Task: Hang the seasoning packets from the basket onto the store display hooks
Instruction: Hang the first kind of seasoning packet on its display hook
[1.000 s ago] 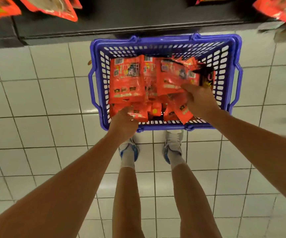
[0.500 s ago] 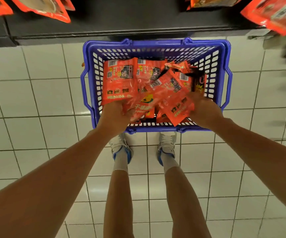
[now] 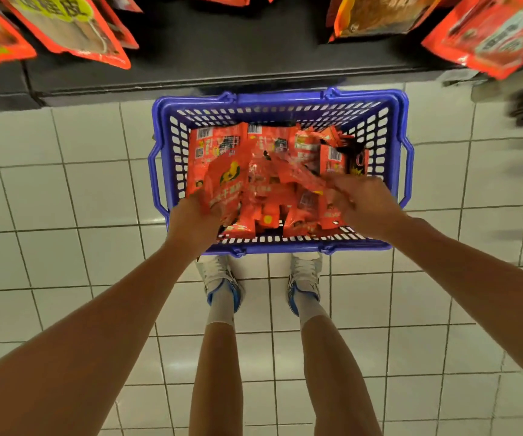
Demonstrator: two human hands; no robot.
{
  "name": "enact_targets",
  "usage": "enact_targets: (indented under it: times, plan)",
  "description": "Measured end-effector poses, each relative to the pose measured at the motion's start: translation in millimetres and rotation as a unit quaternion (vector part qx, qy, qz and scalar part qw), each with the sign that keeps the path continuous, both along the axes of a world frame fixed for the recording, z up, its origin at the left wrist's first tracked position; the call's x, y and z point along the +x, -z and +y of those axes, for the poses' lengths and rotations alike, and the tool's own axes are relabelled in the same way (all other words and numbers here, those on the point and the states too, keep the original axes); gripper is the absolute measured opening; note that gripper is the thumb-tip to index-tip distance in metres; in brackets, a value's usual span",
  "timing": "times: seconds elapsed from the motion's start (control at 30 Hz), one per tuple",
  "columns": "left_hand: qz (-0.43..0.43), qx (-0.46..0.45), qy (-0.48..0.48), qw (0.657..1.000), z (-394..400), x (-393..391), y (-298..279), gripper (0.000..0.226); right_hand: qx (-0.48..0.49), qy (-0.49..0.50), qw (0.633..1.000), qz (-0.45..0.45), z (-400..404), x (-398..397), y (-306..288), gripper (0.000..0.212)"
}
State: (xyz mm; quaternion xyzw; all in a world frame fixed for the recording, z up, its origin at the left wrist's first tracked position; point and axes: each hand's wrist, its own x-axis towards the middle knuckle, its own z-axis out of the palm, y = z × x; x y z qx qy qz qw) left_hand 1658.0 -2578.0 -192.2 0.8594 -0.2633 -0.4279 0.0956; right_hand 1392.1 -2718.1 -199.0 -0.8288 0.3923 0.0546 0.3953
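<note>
In the head view, a blue basket (image 3: 280, 99) sat on the tiled floor (image 3: 65, 190) at frame centre, full of red packets (image 3: 219, 146). The left hand (image 3: 192, 223) gripped one packet (image 3: 227, 187); the right hand (image 3: 364, 204) was blurred, its grip unclear. Hung packets (image 3: 71, 29) lined the top edge.

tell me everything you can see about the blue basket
The basket is blue plastic, rectangular, with slotted lattice walls and a solid rim. Its two handles are folded down along the outside. It stands upright on the white tile floor, against the dark shelf base, just ahead of the person's shoes. Red packets fill it loosely. The left hand and right hand reach in over the near rim.
</note>
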Motion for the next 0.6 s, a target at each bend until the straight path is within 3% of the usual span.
enact_targets:
  times: [0.13, 0.27, 0.33, 0.4, 0.47, 0.6]
  plan:
    - [0.033, -0.022, -0.055, 0.998, -19, 9, -32, 0.025, 0.062, -0.110, 0.992, 0.029, -35, 14, -68, 0.018]
    - [0.205, -0.053, -0.082, 0.974, -38, 11, -76, 0.025, 0.111, -0.152, 0.982, 0.002, -54, 37, -132, 0.018]
    - [0.279, -0.072, -0.084, 0.954, -45, 9, -101, 0.021, 0.109, -0.106, 0.988, -0.023, -59, 45, -156, 0.019]
    - [0.312, -0.078, -0.122, 0.939, -50, 8, -128, 0.025, 0.136, 0.023, 0.988, -0.065, -65, 51, -178, 0.026]
    - [0.336, -0.076, -0.166, 0.924, -51, 9, -156, 0.033, 0.177, 0.147, 0.965, -0.123, -69, 56, -202, 0.029]
    - [0.375, -0.123, -0.176, 0.902, -49, 10, -222, 0.018, 0.198, 0.180, 0.948, -0.173, -71, 69, -268, 0.027]
